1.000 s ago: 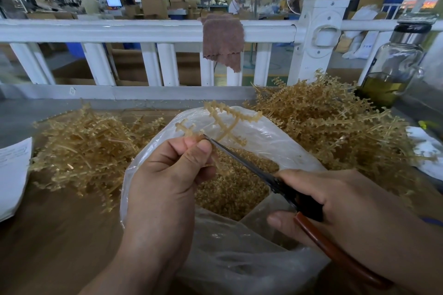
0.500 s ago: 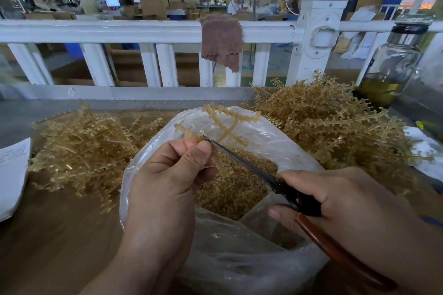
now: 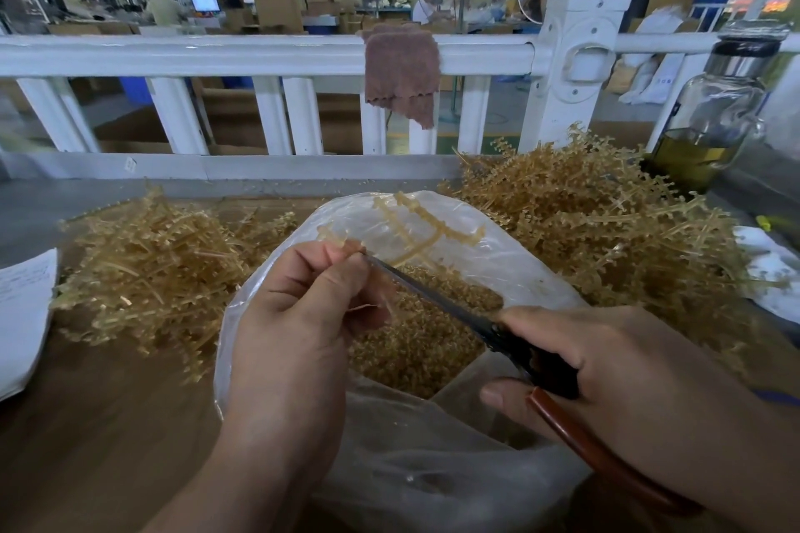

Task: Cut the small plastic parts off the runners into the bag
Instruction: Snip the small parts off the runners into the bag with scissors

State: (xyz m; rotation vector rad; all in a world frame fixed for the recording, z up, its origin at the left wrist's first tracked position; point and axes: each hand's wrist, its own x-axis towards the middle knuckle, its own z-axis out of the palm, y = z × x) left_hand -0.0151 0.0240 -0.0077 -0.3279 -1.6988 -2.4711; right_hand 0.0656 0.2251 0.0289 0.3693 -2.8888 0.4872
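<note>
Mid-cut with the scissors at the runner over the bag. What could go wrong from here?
1. The scissors tip lies right against the left hand's fingertips, which pinch the runner; a closing cut might nick them.
2. The runner's far branches reach close to the back rim of the bag, so parts clipped there could drop outside, into the right pile, and be hard to pick out.
</note>
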